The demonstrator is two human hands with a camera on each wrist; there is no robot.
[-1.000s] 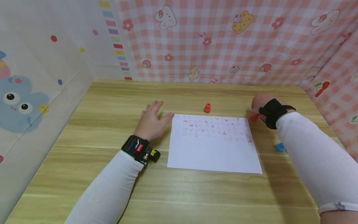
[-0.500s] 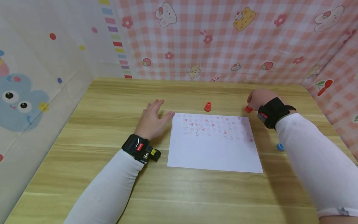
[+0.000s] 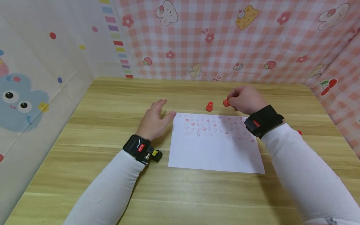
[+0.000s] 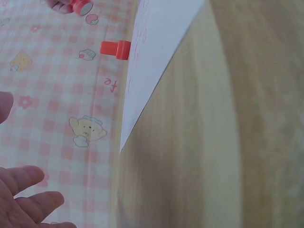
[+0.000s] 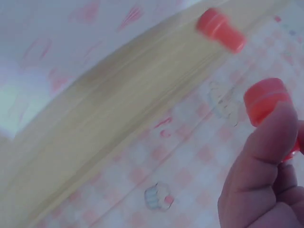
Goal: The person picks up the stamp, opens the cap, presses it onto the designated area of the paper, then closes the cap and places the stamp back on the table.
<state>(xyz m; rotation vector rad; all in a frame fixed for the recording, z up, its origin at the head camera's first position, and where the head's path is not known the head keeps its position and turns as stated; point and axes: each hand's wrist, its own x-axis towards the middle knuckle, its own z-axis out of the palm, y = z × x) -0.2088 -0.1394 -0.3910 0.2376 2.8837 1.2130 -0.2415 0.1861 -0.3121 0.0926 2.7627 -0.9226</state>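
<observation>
My right hand [image 3: 247, 99] pinches a red toy stamp [image 3: 226, 103] between thumb and fingers, above the table behind the paper's far right part. In the right wrist view the held stamp [image 5: 267, 97] has its wide end facing away from the fingers. A second red stamp [image 3: 209, 106] stands upright on the table just past the paper's far edge. White paper [image 3: 213, 153] lies flat, its far half bearing several rows of small red and pink prints. My left hand [image 3: 154, 121] is at the paper's left edge, fingers spread and holding nothing; its thumb tip is near the far left corner.
A small red thing [image 3: 299, 132] peeks out beyond my right forearm, mostly hidden. The wooden table [image 3: 157, 193] ends at a checked cloth backdrop [image 3: 180, 40] behind, with cloth on both sides too.
My right hand has moved left from the table's right side, bringing the red stamp with it toward the standing one. The blue thing beside the forearm is now hidden. My left hand stays put.
</observation>
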